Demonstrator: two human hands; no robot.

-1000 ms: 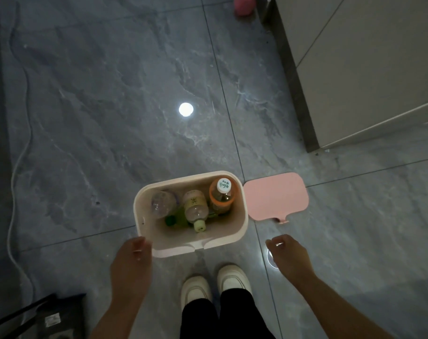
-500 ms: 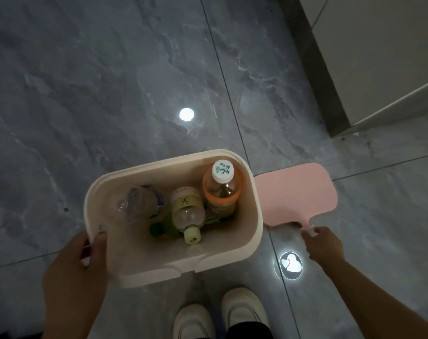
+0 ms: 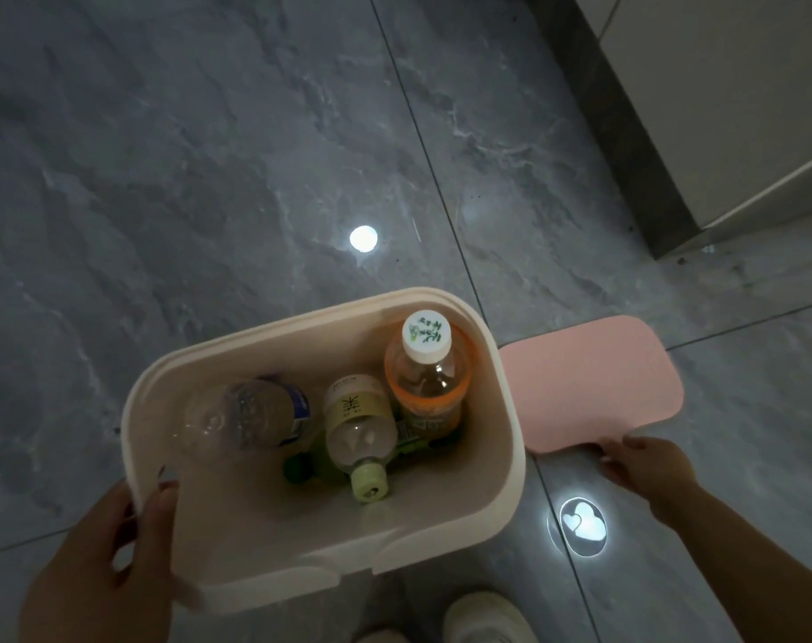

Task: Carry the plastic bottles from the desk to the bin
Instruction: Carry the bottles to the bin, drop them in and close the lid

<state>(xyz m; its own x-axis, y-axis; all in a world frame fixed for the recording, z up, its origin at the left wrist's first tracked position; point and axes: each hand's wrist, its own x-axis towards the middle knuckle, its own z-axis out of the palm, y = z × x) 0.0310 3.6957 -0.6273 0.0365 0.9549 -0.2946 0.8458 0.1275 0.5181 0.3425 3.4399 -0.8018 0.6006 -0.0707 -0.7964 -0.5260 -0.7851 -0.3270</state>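
Note:
A cream plastic bin point(image 3: 501, 457) stands open on the grey floor in front of my feet. Inside it, an orange-labelled bottle with a white cap point(image 3: 427, 382) stands upright. A yellow-labelled bottle with a pale green cap point(image 3: 360, 433) leans beside it, and a clear bottle with a blue label point(image 3: 246, 415) lies on its side at the left. Something green shows underneath them. My left hand point(image 3: 116, 563) grips the bin's left front rim, thumb inside. The pink lid point(image 3: 589, 387) lies flat on the floor right of the bin, and my right hand point(image 3: 645, 471) pinches its near edge.
A pale cabinet with a dark base point(image 3: 627, 132) stands at the upper right. Two light reflections point(image 3: 363, 238) point(image 3: 583, 526) shine on the glossy tiles. My white shoes point(image 3: 483, 617) are just below the bin.
The view has come closer to the bin. My left hand went from near the rim to gripping it. My right hand reached to the pink lid and now pinches its near edge.

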